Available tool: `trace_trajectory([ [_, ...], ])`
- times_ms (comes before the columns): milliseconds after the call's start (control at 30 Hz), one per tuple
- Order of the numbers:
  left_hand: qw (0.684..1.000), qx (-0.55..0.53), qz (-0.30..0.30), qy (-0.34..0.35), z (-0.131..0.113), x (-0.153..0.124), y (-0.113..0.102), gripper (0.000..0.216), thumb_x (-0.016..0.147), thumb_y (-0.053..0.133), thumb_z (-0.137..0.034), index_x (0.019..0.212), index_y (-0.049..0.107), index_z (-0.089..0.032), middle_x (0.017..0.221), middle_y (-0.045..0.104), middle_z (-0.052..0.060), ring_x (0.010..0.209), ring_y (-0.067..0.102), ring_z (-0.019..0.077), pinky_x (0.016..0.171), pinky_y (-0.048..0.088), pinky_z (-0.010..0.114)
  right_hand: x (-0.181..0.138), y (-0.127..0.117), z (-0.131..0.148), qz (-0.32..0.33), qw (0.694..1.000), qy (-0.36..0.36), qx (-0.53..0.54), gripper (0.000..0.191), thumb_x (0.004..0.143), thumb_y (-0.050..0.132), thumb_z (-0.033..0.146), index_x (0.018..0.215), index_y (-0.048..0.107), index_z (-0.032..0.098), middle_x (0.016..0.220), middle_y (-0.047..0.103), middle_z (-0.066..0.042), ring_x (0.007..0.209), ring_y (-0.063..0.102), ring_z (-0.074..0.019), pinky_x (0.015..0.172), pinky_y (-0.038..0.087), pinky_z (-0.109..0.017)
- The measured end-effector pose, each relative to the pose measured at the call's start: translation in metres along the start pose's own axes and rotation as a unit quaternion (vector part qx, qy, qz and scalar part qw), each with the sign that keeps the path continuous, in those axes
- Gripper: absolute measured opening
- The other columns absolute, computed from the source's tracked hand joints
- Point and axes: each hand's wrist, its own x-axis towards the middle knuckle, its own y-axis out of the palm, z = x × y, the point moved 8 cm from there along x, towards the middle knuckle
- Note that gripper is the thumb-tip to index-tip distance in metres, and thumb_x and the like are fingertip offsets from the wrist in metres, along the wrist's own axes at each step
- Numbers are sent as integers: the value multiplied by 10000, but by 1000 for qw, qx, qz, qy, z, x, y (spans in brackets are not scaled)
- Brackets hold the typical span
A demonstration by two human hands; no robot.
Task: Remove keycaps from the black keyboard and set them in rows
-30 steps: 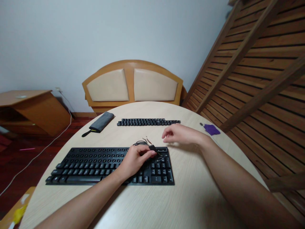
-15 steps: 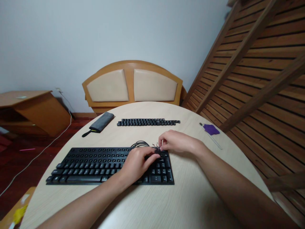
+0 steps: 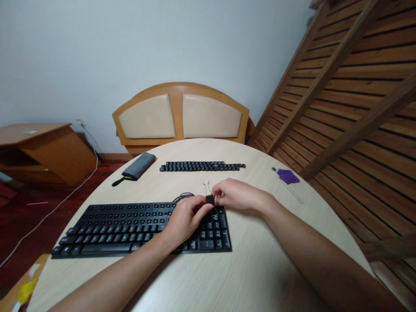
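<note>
A black keyboard [image 3: 123, 227] lies on the round pale wooden table [image 3: 253, 268] in front of me. My left hand [image 3: 185, 219] rests on its right part, fingers curled, pinching a small black keycap puller [image 3: 210, 199] with thin wire loops standing up from it. My right hand [image 3: 235, 195] meets it from the right, fingertips pinched on the same tool above the keyboard's upper right corner. A coiled black cable [image 3: 182, 196] lies just behind the keyboard.
A row of loose black keycaps [image 3: 201, 166] lies across the far part of the table. A grey pouch [image 3: 138, 167] sits at far left, a purple brush [image 3: 287, 176] at right. A wooden chair [image 3: 180, 115] stands behind, slatted wood at right.
My right hand came in from the right and took hold of the puller with the left. The keyboard slid a little left and toward me, and the wire loops now stand upright.
</note>
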Motion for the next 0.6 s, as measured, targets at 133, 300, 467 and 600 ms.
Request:
trace_trajectory([
  [133, 1000, -24, 3, -16, 5, -1, 2, 292, 958, 505, -331, 750, 634, -173, 692, 649, 14, 641, 560, 152, 619, 390, 257, -7, -6, 3, 3, 1000, -12, -19, 170, 794, 658, 212, 954, 712, 203, 877, 731, -54, 777, 643, -185, 641, 406, -237],
  [300, 1000, 9, 29, 7, 0, -1, 5, 293, 947, 532, -324, 716, 633, -175, 649, 617, 4, 620, 531, 150, 608, 364, 257, -13, -1, 8, 53, 998, -8, -27, 148, 757, 699, 233, 897, 744, 219, 818, 720, -34, 732, 632, -182, 611, 392, -242],
  [467, 998, 31, 43, 36, -9, -6, 6, 244, 947, 532, -311, 778, 646, -178, 724, 645, 27, 673, 552, 163, 637, 374, 265, -13, 7, 16, 67, 997, -26, -34, 151, 739, 700, 237, 879, 751, 213, 850, 726, -44, 782, 643, -197, 668, 417, -252],
  [600, 998, 29, 40, 41, -9, -7, 7, 228, 944, 529, -297, 773, 618, -175, 727, 635, 26, 669, 547, 160, 633, 375, 263, -13, 8, 17, 62, 997, -23, -36, 164, 725, 726, 256, 878, 747, 199, 876, 722, -58, 830, 650, -213, 708, 429, -260],
])
